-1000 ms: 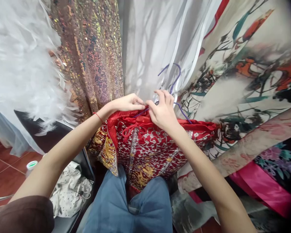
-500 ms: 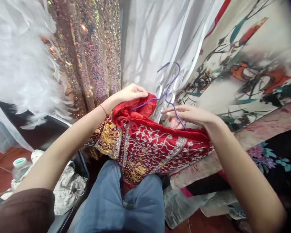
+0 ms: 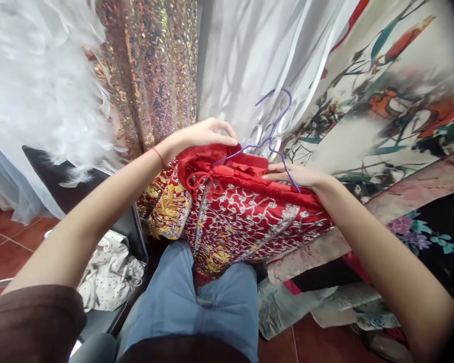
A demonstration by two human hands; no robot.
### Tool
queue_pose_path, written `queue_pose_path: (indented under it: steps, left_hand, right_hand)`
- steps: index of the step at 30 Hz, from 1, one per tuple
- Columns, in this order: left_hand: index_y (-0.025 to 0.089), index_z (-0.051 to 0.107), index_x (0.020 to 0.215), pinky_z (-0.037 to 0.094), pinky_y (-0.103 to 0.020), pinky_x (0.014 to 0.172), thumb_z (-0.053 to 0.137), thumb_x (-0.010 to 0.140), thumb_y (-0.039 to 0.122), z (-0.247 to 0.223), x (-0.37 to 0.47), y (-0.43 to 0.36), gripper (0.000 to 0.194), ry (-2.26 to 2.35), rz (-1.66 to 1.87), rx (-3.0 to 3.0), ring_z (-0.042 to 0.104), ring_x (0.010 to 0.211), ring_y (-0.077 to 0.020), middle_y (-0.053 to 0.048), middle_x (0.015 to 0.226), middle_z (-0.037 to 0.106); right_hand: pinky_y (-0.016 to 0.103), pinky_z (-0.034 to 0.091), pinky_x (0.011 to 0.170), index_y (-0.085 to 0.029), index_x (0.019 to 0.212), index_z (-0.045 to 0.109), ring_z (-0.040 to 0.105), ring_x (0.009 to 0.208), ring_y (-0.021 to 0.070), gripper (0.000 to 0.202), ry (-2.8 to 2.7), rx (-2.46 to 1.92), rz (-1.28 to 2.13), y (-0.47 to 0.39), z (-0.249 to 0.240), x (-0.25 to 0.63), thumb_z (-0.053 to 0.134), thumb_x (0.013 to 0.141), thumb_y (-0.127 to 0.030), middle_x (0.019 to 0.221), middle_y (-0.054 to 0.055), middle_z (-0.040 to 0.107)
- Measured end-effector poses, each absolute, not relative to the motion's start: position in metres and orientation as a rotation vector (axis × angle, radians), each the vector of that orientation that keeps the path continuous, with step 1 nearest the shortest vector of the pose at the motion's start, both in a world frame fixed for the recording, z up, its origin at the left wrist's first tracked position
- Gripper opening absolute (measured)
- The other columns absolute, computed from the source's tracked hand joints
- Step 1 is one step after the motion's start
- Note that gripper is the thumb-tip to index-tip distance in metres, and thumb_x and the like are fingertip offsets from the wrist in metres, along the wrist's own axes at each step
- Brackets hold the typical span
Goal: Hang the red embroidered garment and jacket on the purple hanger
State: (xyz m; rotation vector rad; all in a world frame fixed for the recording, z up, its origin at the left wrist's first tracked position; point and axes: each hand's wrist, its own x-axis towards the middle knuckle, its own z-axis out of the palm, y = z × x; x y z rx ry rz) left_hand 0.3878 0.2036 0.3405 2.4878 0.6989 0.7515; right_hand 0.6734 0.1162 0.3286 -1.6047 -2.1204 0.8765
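Red embroidered garment (image 3: pixel 245 217) w/ silver and gold thread lies over lap on purple wire hanger (image 3: pixel 267 143). Left hand (image 3: pixel 200 136) pinches collar fabric; right hand (image 3: pixel 298 176) flat on shoulder, fingers loose. Sequin cloth (image 3: pixel 151 70), white drape (image 3: pixel 249 55), painted fabric (image 3: pixel 382 101) crowd close behind.

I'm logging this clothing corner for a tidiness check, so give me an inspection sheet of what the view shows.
Surface: red tiled floor; the work rests on the person's lap in blue trousers.
Job's things: red embroidered garment on a purple wire hanger.
Clutter: crumpled dotted cloth on a dark chair.
Grippers: left hand grips the garment's collar edge; right hand lies flat on its shoulder by the hanger wire.
Cables: nothing seen.
Surroundings: hanging white feathery dress, sequined fabric, white satin, painted print cloth.
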Motion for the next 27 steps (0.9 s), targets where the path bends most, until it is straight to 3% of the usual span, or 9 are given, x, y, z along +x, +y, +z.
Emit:
queue_pose_path:
  steps: [3, 6, 9, 12, 15, 18, 20, 23, 27]
  left_hand:
    - [0.012, 0.066, 0.113, 0.048, -0.029, 0.074, 0.075, 0.069, 0.051, 0.35, 0.349, 0.208, 0.059, 0.999, 0.702, 2.682, 0.064, 0.083, -0.0185, -0.007, 0.091, 0.068]
    - [0.012, 0.066, 0.108, 0.046, -0.028, 0.074, 0.079, 0.058, 0.057, 0.344, 0.313, 0.219, 0.068, 1.314, 0.515, 2.875, 0.064, 0.086, -0.0205, -0.005, 0.09, 0.066]
    - [0.011, 0.068, 0.096, 0.046, -0.027, 0.077, 0.074, 0.065, 0.057, 0.332, 0.295, 0.224, 0.055, 1.471, 0.457, 2.955, 0.063, 0.087, -0.0214, -0.005, 0.08, 0.064]
    - [0.01, 0.069, 0.096, 0.045, -0.032, 0.087, 0.07, 0.073, 0.051, 0.331, 0.296, 0.21, 0.047, 1.662, 0.66, 2.887, 0.061, 0.097, -0.0249, -0.007, 0.078, 0.064]
    - [0.004, 0.065, 0.107, 0.043, -0.04, 0.097, 0.059, 0.085, 0.049, 0.344, 0.306, 0.184, 0.051, 1.923, 0.929, 2.685, 0.057, 0.108, -0.0279, -0.012, 0.093, 0.066]
    - [-0.006, 0.062, 0.112, 0.045, -0.045, 0.096, 0.049, 0.091, 0.053, 0.356, 0.314, 0.168, 0.064, 2.158, 0.956, 2.423, 0.059, 0.109, -0.0325, -0.021, 0.107, 0.065]
    - [-0.007, 0.062, 0.112, 0.047, -0.043, 0.094, 0.049, 0.09, 0.058, 0.353, 0.316, 0.169, 0.07, 2.164, 0.817, 2.349, 0.061, 0.108, -0.0335, -0.022, 0.107, 0.065]
    - [0.0, 0.065, 0.113, 0.046, -0.039, 0.097, 0.05, 0.089, 0.06, 0.334, 0.316, 0.179, 0.066, 2.125, 0.654, 2.391, 0.061, 0.112, -0.0322, -0.02, 0.108, 0.065]
    - [0.006, 0.067, 0.111, 0.043, -0.045, 0.101, 0.049, 0.089, 0.062, 0.306, 0.312, 0.19, 0.063, 2.081, 0.515, 2.57, 0.06, 0.114, -0.0343, -0.019, 0.108, 0.065]
  right_hand:
    - [0.028, 0.045, 0.093, -0.019, 0.094, 0.072, 0.062, 0.1, 0.0166, 0.018, -1.924, -1.655, 1.015, 0.097, 0.326, 0.694, 0.069, 0.082, -0.032, 0.107, 0.009, 0.07]
    - [0.029, 0.045, 0.092, -0.021, 0.099, 0.068, 0.062, 0.095, 0.0148, 0.018, -1.74, -1.543, 1.096, 0.086, 0.318, 0.706, 0.065, 0.084, -0.031, 0.11, 0.009, 0.068]
    - [0.027, 0.045, 0.088, -0.02, 0.092, 0.066, 0.06, 0.092, 0.0128, 0.015, -1.668, -1.436, 1.021, 0.084, 0.315, 0.704, 0.067, 0.083, -0.031, 0.101, 0.007, 0.068]
    - [0.024, 0.042, 0.084, -0.018, 0.081, 0.063, 0.056, 0.081, 0.0075, 0.013, -1.596, -1.332, 0.818, 0.088, 0.323, 0.699, 0.067, 0.082, -0.03, 0.083, 0.001, 0.065]
    - [0.023, 0.039, 0.073, -0.016, 0.072, 0.059, 0.047, 0.063, 0.0007, 0.017, -1.479, -1.25, 0.595, 0.093, 0.339, 0.699, 0.062, 0.085, -0.027, 0.071, -0.003, 0.059]
    - [0.024, 0.039, 0.069, -0.014, 0.076, 0.061, 0.047, 0.059, -0.0006, 0.018, -1.409, -1.239, 0.456, 0.095, 0.345, 0.704, 0.057, 0.09, -0.025, 0.079, 0.001, 0.067]
    - [0.024, 0.043, 0.071, -0.014, 0.088, 0.065, 0.054, 0.063, 0.002, 0.013, -1.439, -1.261, 0.504, 0.095, 0.338, 0.707, 0.061, 0.09, -0.026, 0.089, 0.006, 0.071]
    - [0.032, 0.052, 0.073, -0.014, 0.102, 0.068, 0.065, 0.071, 0.0128, 0.03, -1.483, -1.529, 0.845, 0.091, 0.32, 0.713, 0.073, 0.081, -0.035, 0.094, 0.013, 0.074]
    - [0.043, 0.054, 0.067, -0.008, 0.092, 0.073, 0.069, 0.073, 0.0243, 0.053, -1.166, -1.944, 1.243, 0.087, 0.3, 0.72, 0.059, 0.085, -0.059, 0.082, 0.02, 0.073]
